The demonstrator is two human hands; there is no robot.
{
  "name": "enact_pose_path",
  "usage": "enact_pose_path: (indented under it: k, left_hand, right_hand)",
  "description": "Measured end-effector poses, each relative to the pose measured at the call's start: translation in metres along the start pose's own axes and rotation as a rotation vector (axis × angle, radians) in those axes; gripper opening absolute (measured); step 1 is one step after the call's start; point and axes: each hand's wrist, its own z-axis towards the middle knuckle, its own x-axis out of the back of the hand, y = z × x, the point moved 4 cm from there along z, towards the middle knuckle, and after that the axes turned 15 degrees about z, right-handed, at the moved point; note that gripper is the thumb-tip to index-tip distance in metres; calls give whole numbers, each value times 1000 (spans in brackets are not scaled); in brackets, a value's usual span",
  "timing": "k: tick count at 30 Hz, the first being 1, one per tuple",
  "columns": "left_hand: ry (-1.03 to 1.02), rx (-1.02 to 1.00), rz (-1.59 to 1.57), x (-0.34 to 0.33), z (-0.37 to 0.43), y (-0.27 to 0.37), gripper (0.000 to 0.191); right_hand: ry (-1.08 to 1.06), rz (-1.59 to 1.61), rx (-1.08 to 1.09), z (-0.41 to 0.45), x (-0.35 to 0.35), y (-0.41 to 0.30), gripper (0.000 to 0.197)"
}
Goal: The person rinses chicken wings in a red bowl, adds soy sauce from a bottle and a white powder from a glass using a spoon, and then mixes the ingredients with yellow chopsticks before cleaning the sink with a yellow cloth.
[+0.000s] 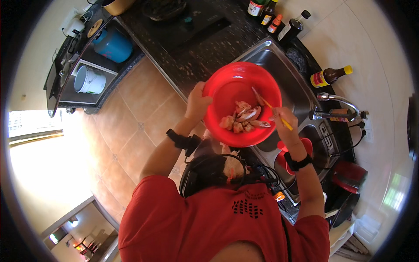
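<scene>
A red plastic basin (pixel 226 88) is held up in front of me, over the counter edge and part of the sink. My left hand (pixel 198 102) grips its left rim, with the thumb over the edge. Several pieces of raw meat (pixel 244 118), some with pale bone or skin showing, lie in the lower part of the basin. My right hand (pixel 285 122) is at the right rim, its fingers closed around a slim utensil with a yellow handle (pixel 287 125). The utensil's pale tip reaches into the basin near the meat; its exact kind is unclear.
A steel double sink (pixel 291 82) with a chrome faucet (pixel 340 100) lies to the right, holding a red container (pixel 306 145). Sauce bottles (pixel 291 28) and a yellow-capped bottle (pixel 329 77) stand along the wall. A dark cooktop (pixel 196 29) is ahead; a blue gas cylinder (pixel 113 45) sits left.
</scene>
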Motion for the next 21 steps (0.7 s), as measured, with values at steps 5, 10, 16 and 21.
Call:
enact_pose_path:
  k: [5,10,16,21]
  left_hand:
    - [15,28,-112,-2,-1,-8,32]
    - [27,34,-170,3,-7,-11,34]
    - [35,6,-150,-4,-5,-3,36]
    - [28,90,-164,-1,-12,6,38]
  right_hand:
    - [-179,106,32,-22,-23,-14,8]
    - [-183,98,-50,-24,-21,-47,9]
    - [-279,413,-192,-46,-66,-34,10]
    - [-341,430,-272,-44,-52,-27,7]
